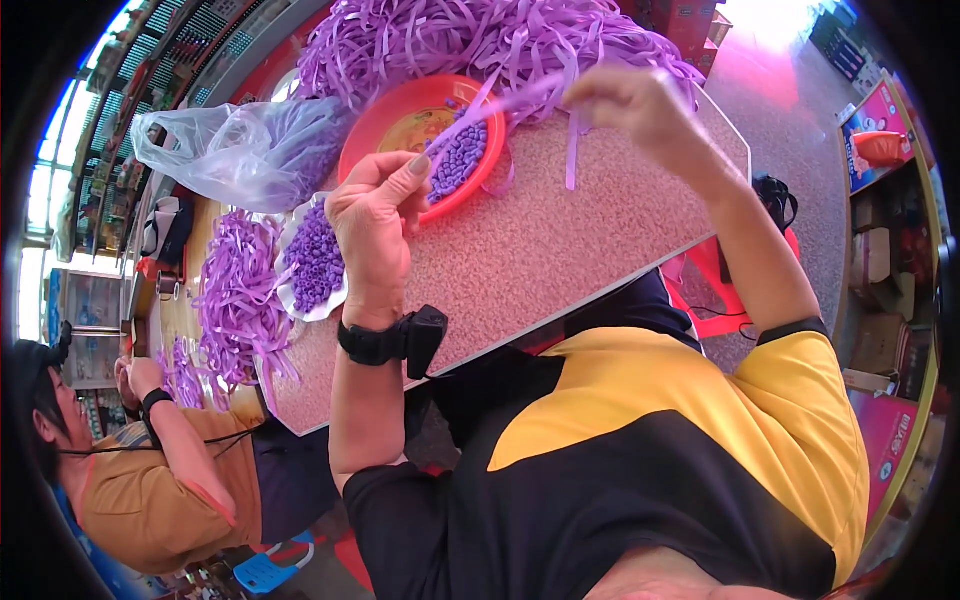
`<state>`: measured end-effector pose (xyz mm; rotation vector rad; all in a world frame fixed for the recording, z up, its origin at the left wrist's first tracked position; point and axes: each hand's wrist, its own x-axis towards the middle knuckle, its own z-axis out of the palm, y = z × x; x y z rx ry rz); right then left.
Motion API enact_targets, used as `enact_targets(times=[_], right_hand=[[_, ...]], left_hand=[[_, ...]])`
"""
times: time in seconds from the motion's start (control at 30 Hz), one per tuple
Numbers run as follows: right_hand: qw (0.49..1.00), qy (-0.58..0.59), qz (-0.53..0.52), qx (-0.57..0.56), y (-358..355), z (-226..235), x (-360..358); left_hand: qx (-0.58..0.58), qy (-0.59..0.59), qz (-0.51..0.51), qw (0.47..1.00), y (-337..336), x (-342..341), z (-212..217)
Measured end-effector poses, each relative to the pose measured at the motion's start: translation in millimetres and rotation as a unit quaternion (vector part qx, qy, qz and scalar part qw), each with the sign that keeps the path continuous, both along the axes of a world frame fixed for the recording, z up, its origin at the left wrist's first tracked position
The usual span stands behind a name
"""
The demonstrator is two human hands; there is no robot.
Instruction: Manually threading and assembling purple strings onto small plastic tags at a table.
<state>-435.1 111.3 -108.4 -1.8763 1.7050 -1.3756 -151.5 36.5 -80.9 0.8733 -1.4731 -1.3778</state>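
A light purple ribbon point(470, 118) stretches between my two hands above the table. My left hand point(375, 215), a black band with a device on its wrist, pinches one part of it between thumb and fingers. Higher and to the right, my right hand point(640, 112) is blurred by motion, its fingers closed on the other part of the ribbon. Beneath the ribbon stands a red-orange round tray point(354, 140) with small purple beads point(460, 160) on its right side. The pinched fingertips partly hide the tray's near edge.
A large heap of purple ribbons point(480, 45) covers the table's far side. At left lie a clear plastic bag point(230, 150), a white dish point(290, 240) of purple beads and another ribbon pile point(238, 300). A person in an orange-brown top point(180, 480) sits at left.
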Motion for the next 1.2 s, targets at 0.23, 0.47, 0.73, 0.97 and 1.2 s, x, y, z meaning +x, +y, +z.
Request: enact_targets(times=[0.23,0.47,0.73,0.97,1.2], right_hand=[[0.818,-0.337,0.44,-0.157,-7.4,71.7,-6.5],[0.976,-0.119,0.156,0.097,-80.5,1.2,41.9],[0.952,-0.297,0.069,0.004,-97.8,6.9,6.6],[0.963,-0.266,-0.04,-0.017,-90.0,5.0,4.0],[0.986,-0.156,-0.055,0.029,-107.8,-23.3,-1.0]], left_hand=[[0.024,0.02,-0.029,0.999,9.5,4.2,11.6],[-0.109,-0.074,-0.034,0.991,42.6,9.2,56.2],[-0.416,-0.322,0.134,0.84,-81.7,110.0,133.1],[-0.517,-0.466,0.152,0.702,-143.8,138.3,163.9],[-0.64,-0.531,0.141,0.537,-204.1,174.1,136.9]])
